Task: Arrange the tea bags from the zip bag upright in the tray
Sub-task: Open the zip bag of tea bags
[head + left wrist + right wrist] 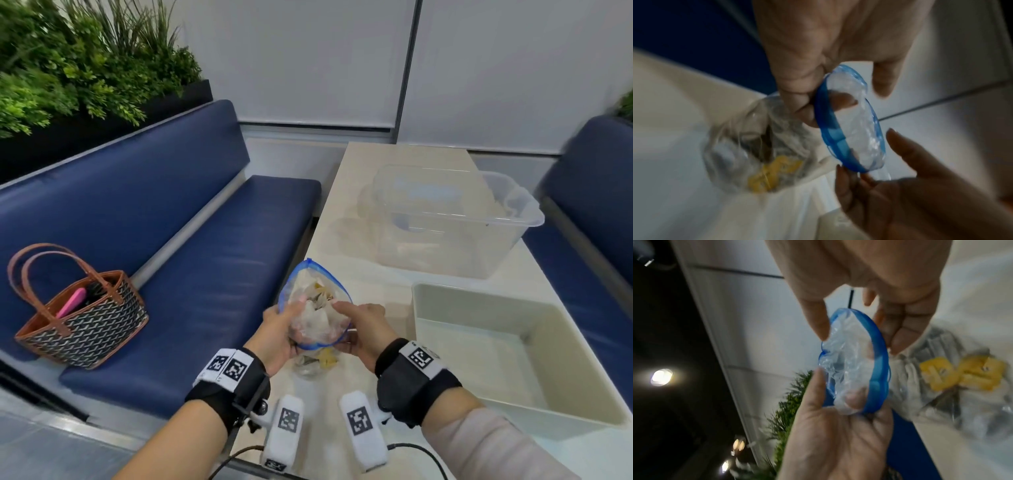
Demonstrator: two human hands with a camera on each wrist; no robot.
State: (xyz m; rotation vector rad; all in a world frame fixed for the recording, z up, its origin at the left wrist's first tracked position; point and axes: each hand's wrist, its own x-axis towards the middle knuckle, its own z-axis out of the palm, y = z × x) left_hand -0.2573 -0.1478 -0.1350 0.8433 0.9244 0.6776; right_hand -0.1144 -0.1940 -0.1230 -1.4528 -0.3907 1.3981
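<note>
Two hands hold the zip bag [313, 308] beside tray [428, 308], clear bin [507, 219] behind.

**Two hands hold the bag's mouth open**

A clear plastic zip bag with a blue zipper rim [840, 129] hangs above a pale cream tabletop [670, 100], its mouth spread into an oval. The left hand [818, 48], at the top of the picture, pinches the rim's near edge, one fingertip [844, 100] inside the plastic. The right hand [900, 186] comes in from the lower right, fingers at the rim's lower end. Blurred tea bags with yellow paper tags [772, 172] lie in the bag's bottom. A dark blue seat [694, 32] shows beyond.
</note>
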